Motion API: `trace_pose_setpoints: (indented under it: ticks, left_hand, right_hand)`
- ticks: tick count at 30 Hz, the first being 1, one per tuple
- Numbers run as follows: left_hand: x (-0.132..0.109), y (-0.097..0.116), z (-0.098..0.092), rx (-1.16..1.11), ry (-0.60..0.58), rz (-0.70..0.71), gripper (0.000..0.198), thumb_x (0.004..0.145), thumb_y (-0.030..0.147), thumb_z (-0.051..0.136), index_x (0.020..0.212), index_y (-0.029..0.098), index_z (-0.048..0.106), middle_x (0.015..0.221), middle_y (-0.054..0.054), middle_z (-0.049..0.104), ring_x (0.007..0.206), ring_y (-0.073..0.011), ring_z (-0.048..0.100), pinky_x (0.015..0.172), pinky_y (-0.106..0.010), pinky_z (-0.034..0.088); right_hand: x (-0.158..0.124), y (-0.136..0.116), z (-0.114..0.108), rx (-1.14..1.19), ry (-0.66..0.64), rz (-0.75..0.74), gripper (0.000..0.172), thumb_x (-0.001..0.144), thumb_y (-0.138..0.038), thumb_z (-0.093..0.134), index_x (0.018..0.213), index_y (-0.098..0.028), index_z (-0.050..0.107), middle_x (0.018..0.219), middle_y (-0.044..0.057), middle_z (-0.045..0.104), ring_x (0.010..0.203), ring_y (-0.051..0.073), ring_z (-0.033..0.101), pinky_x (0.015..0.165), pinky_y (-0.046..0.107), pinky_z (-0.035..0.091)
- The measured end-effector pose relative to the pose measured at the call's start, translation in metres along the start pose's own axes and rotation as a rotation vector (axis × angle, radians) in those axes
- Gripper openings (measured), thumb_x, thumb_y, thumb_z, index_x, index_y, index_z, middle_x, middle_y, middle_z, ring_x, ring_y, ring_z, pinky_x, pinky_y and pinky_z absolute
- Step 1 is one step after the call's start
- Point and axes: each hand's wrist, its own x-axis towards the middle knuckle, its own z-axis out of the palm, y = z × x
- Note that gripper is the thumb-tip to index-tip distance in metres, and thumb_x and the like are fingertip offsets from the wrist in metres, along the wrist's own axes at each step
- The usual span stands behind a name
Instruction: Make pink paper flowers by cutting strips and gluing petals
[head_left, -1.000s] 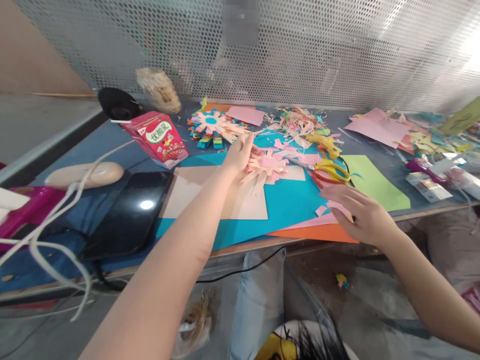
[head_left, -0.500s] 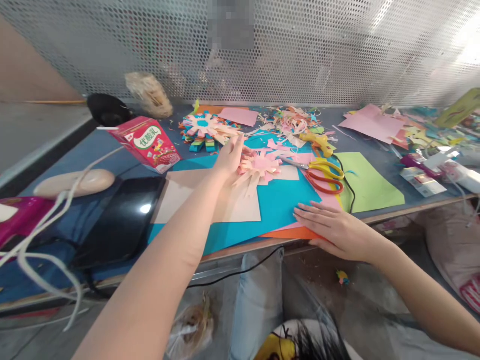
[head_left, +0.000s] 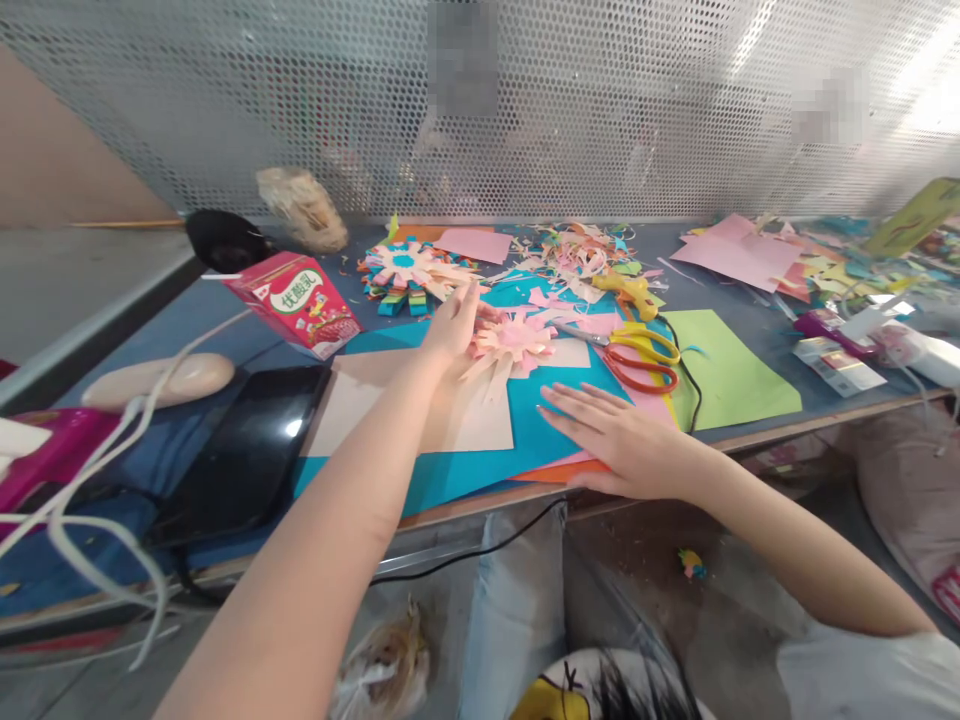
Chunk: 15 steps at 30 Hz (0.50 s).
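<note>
My left hand (head_left: 452, 325) reaches across the table and rests against the left edge of a pink and peach paper flower (head_left: 511, 343); its fingers are stretched out. My right hand (head_left: 611, 440) lies flat, fingers spread, on the blue paper sheet (head_left: 555, 415) near the table's front edge, over pink and orange sheets underneath. A peach sheet (head_left: 457, 415) lies under the flower. Yellow and red scissors (head_left: 637, 355) lie just right of the flower.
A red drink carton (head_left: 296, 300), a second multicoloured paper flower (head_left: 409, 270), a heap of paper scraps (head_left: 581, 250) and a green sheet (head_left: 724, 375) lie around. A black tablet (head_left: 240, 450) and white cables (head_left: 90, 480) sit left. A perforated metal screen (head_left: 600, 110) stands behind.
My right hand has slid left along the front edge, from the orange and pink sheets onto the blue sheet. My left hand has stayed at the flower.
</note>
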Motion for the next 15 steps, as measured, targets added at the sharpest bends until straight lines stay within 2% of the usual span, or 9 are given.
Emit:
trace_pose_setpoints:
  ticks: [2, 4, 6, 7, 8, 10, 11, 13, 15]
  left_hand:
    - [-0.002, 0.003, 0.0, -0.016, 0.006, -0.018, 0.057, 0.08, 0.068, 0.035, 0.097, 0.017, 0.053, 0.074, -0.006, 0.064, 0.065, -0.0174, 0.063, 0.06, -0.029, 0.049]
    - [-0.003, 0.006, 0.001, -0.027, 0.008, -0.031, 0.057, 0.08, 0.068, 0.035, 0.098, 0.017, 0.053, 0.073, -0.006, 0.063, 0.065, -0.0172, 0.062, 0.059, -0.029, 0.048]
    - [-0.004, 0.008, 0.002, -0.034, 0.009, -0.047, 0.057, 0.079, 0.069, 0.036, 0.097, 0.018, 0.053, 0.073, -0.006, 0.063, 0.063, -0.0168, 0.062, 0.058, -0.029, 0.047]
    - [-0.003, 0.008, 0.003, -0.034, 0.007, -0.055, 0.057, 0.078, 0.07, 0.036, 0.096, 0.018, 0.053, 0.073, -0.006, 0.063, 0.062, -0.0164, 0.061, 0.056, -0.028, 0.047]
    - [-0.003, 0.008, 0.003, -0.033, 0.004, -0.059, 0.058, 0.078, 0.07, 0.036, 0.096, 0.018, 0.053, 0.074, -0.006, 0.063, 0.061, -0.0162, 0.06, 0.055, -0.028, 0.046]
    - [-0.002, 0.006, 0.003, -0.024, 0.003, -0.056, 0.06, 0.077, 0.072, 0.035, 0.097, 0.018, 0.054, 0.075, -0.007, 0.063, 0.061, -0.017, 0.061, 0.055, -0.029, 0.046]
    - [-0.001, 0.005, 0.002, -0.017, 0.003, -0.049, 0.062, 0.077, 0.072, 0.034, 0.098, 0.018, 0.054, 0.076, -0.008, 0.063, 0.063, -0.018, 0.061, 0.056, -0.03, 0.046]
    - [0.0, 0.002, 0.001, -0.004, -0.003, -0.034, 0.064, 0.077, 0.073, 0.032, 0.101, 0.018, 0.054, 0.078, -0.008, 0.063, 0.065, -0.0198, 0.062, 0.057, -0.031, 0.047]
    - [0.0, 0.0, 0.001, 0.003, -0.014, -0.025, 0.063, 0.077, 0.072, 0.033, 0.102, 0.019, 0.053, 0.078, -0.008, 0.063, 0.064, -0.02, 0.062, 0.057, -0.032, 0.047]
  right_hand:
    - [0.004, -0.001, 0.003, 0.017, -0.028, -0.048, 0.062, 0.088, -0.045, 0.043, 0.136, -0.006, 0.038, 0.142, 0.018, 0.037, 0.133, 0.026, 0.033, 0.108, 0.044, 0.032]
    - [-0.01, -0.003, -0.004, 0.007, 0.024, -0.108, 0.048, 0.091, -0.038, 0.04, 0.125, -0.008, 0.051, 0.129, 0.016, 0.054, 0.122, 0.022, 0.048, 0.099, 0.037, 0.042]
    - [-0.032, -0.004, -0.017, -0.005, 0.155, -0.125, 0.028, 0.091, -0.027, 0.041, 0.091, -0.016, 0.066, 0.087, 0.006, 0.072, 0.086, 0.014, 0.065, 0.073, 0.026, 0.049]
    - [-0.043, -0.003, -0.024, -0.019, 0.216, -0.13, 0.031, 0.09, -0.025, 0.043, 0.066, -0.02, 0.062, 0.057, 0.0, 0.064, 0.059, 0.01, 0.061, 0.055, 0.024, 0.044]
    - [-0.051, -0.001, -0.03, -0.06, 0.241, -0.12, 0.039, 0.089, -0.025, 0.045, 0.052, -0.021, 0.053, 0.043, -0.003, 0.052, 0.043, 0.009, 0.051, 0.046, 0.025, 0.035]
    - [-0.056, 0.01, -0.038, -0.198, 0.316, 0.012, 0.043, 0.09, -0.027, 0.044, 0.048, -0.021, 0.046, 0.041, -0.003, 0.046, 0.04, 0.009, 0.044, 0.043, 0.028, 0.028]
    - [-0.053, 0.019, -0.038, -0.229, 0.322, 0.161, 0.042, 0.09, -0.031, 0.042, 0.05, -0.021, 0.047, 0.044, -0.002, 0.048, 0.042, 0.01, 0.046, 0.043, 0.027, 0.029]
    - [-0.037, 0.044, -0.033, -0.232, 0.319, 0.428, 0.034, 0.09, -0.036, 0.039, 0.067, -0.021, 0.057, 0.062, 0.002, 0.061, 0.056, 0.013, 0.056, 0.05, 0.026, 0.038]
    - [-0.014, 0.076, -0.024, -0.217, 0.319, 0.594, 0.027, 0.089, -0.036, 0.04, 0.088, -0.019, 0.062, 0.089, 0.009, 0.066, 0.081, 0.021, 0.061, 0.066, 0.032, 0.046]
